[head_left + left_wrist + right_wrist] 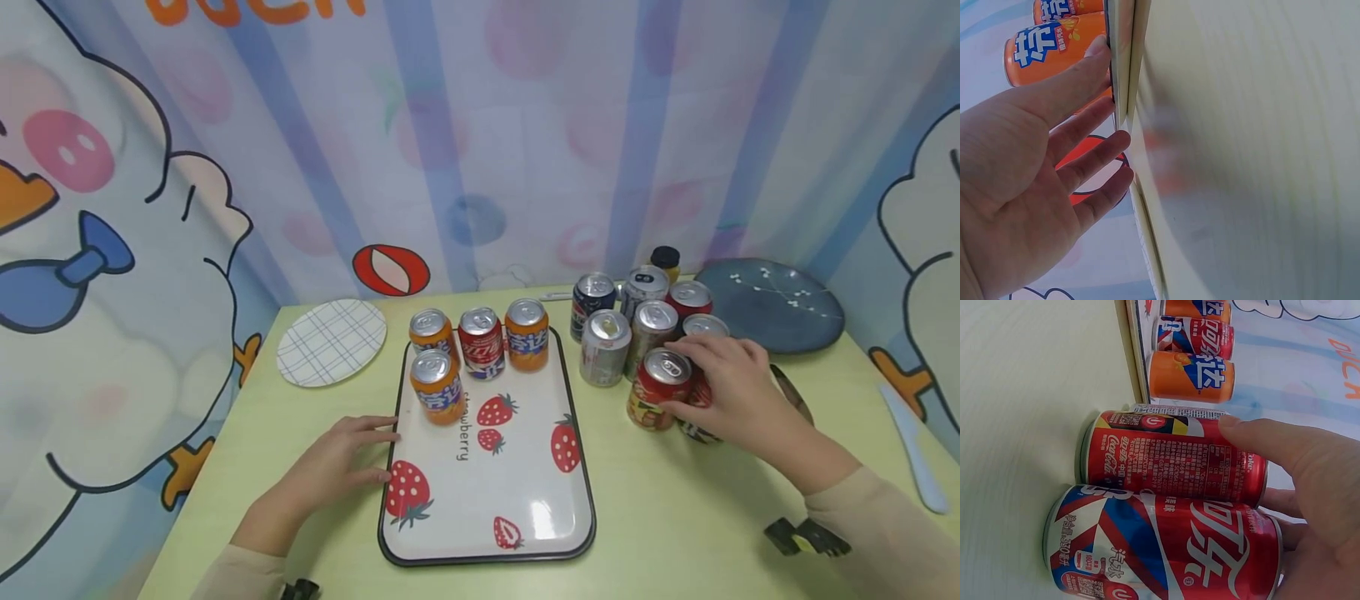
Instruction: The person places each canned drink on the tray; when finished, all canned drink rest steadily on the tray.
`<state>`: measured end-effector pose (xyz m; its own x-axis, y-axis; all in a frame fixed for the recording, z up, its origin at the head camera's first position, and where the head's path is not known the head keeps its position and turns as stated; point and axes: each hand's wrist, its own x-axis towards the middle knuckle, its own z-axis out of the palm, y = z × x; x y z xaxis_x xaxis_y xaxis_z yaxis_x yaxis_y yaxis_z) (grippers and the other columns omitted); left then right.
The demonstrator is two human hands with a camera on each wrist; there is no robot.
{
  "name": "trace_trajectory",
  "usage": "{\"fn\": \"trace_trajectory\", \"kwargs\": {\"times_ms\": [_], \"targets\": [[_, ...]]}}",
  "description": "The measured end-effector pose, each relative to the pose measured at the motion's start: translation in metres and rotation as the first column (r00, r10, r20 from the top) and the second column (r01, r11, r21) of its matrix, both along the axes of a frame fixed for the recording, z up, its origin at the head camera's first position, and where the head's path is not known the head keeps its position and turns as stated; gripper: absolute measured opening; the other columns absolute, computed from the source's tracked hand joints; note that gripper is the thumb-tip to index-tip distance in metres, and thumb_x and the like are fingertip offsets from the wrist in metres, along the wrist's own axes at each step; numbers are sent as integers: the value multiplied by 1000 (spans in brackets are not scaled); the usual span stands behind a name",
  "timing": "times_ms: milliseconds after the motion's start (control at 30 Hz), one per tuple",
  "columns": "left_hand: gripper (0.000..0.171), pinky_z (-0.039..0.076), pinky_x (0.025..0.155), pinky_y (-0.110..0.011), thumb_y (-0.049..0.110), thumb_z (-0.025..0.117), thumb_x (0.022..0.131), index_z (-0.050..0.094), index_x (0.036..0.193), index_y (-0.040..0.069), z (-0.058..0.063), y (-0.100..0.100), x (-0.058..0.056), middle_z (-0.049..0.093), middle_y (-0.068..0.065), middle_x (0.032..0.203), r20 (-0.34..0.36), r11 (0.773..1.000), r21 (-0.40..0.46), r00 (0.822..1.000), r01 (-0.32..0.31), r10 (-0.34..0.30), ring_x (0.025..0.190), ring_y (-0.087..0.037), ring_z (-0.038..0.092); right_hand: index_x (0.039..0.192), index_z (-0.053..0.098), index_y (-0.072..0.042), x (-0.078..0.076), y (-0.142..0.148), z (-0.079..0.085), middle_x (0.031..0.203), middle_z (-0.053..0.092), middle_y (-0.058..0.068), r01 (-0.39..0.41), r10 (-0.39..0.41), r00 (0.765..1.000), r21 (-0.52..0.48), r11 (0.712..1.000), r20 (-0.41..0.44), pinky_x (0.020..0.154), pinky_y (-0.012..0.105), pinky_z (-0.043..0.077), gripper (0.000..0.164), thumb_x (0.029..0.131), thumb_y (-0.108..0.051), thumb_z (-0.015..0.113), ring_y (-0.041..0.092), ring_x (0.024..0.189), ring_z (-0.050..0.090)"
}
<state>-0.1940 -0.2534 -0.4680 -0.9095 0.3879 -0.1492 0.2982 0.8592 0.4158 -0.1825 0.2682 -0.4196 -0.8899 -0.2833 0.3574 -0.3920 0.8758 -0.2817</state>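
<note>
My right hand (738, 400) grips a red and yellow Coca-Cola can (651, 408) at its top, thumb on the near side and fingers behind. Against it stands another red Coca-Cola can (1166, 544), partly hidden by the hand in the head view. A white strawberry-print tray (517, 492) lies in the middle of the table. On its far half stand three orange soda cans (438, 396) and one red cola can (482, 346), all upright. At the tray's left edge, my left hand (330, 462) rests with extended fingertips touching the rim.
Behind the right hand cluster more cans, among them a silver can (604, 354) and a dark blue can (591, 308), plus a black-capped bottle (666, 260). A dark plate (780, 312) lies back right, a checked plate (330, 342) back left. A pale knife (911, 446) lies along the right edge.
</note>
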Motion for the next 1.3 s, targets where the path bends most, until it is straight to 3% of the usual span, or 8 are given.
{"fn": "trace_trajectory", "kwargs": {"times_ms": [233, 400, 667, 733, 867, 967, 1167, 1300], "targets": [[52, 43, 117, -59, 33, 86, 84, 71, 133, 22, -3, -2, 0, 56, -4, 153, -8, 1000, 4, 1000, 2, -2, 143, -37, 47, 129, 63, -3, -6, -1, 0, 125, 66, 25, 10, -10, 1000, 11, 1000, 17, 102, 68, 32, 71, 71, -29, 96, 43, 120, 58], [52, 42, 117, -59, 32, 86, 84, 72, 132, 21, -2, -2, 0, 57, -4, 152, -12, 1000, 0, 1000, 2, -2, 143, -37, 48, 123, 65, -4, -11, -2, 0, 120, 69, 24, 36, -33, 998, -52, 998, 57, 103, 69, 33, 69, 67, -27, 97, 43, 113, 64], [52, 43, 117, -59, 32, 87, 83, 72, 132, 21, -2, 0, -1, 57, -3, 152, -13, 1000, -4, 1000, 10, -10, 143, -36, 47, 115, 67, -7, -9, -10, -1, 111, 71, 19, 0, -1, 1000, -153, 988, -7, 96, 67, 36, 68, 59, -24, 101, 40, 105, 66], [52, 42, 118, -59, 32, 87, 83, 72, 132, 21, -2, 0, -1, 57, -3, 152, -13, 1000, -9, 1000, 7, -7, 143, -36, 48, 115, 67, -7, -8, -17, 0, 112, 71, 17, -21, 15, 999, -180, 983, -35, 98, 67, 36, 68, 58, -22, 101, 38, 107, 65], [52, 42, 118, -59, 33, 86, 83, 72, 132, 21, 0, 1, -1, 57, -3, 152, -10, 1000, -16, 1000, 1, -2, 144, -36, 47, 114, 68, -8, -9, -35, 4, 114, 71, 12, -59, 43, 996, -224, 973, -76, 97, 58, 47, 67, 57, -21, 101, 33, 107, 66], [52, 42, 118, -59, 33, 86, 84, 72, 133, 22, 0, 1, -1, 57, -3, 153, -10, 1000, -17, 1000, 1, -1, 144, -36, 47, 118, 68, -7, -10, -53, 7, 119, 71, 12, -73, 61, 997, -266, 961, -55, 92, 54, 55, 67, 60, -20, 100, 32, 109, 67], [52, 42, 118, -59, 33, 86, 84, 71, 133, 22, -1, 0, -1, 57, -3, 153, -17, 1000, -18, 1000, 5, -5, 144, -37, 47, 120, 67, -10, -19, -92, 6, 120, 69, 8, -124, 138, 990, -354, 927, 14, 89, 50, 59, 67, 62, -18, 99, 26, 106, 66], [52, 43, 117, -59, 32, 86, 83, 72, 133, 22, -2, 0, -1, 57, -3, 152, -22, 1000, -16, 1000, 10, -10, 143, -36, 48, 120, 67, -9, -29, -118, 1, 119, 69, 7, -168, 186, 982, -381, 909, 11, 87, 46, 60, 66, 64, -19, 99, 23, 103, 66]]}}
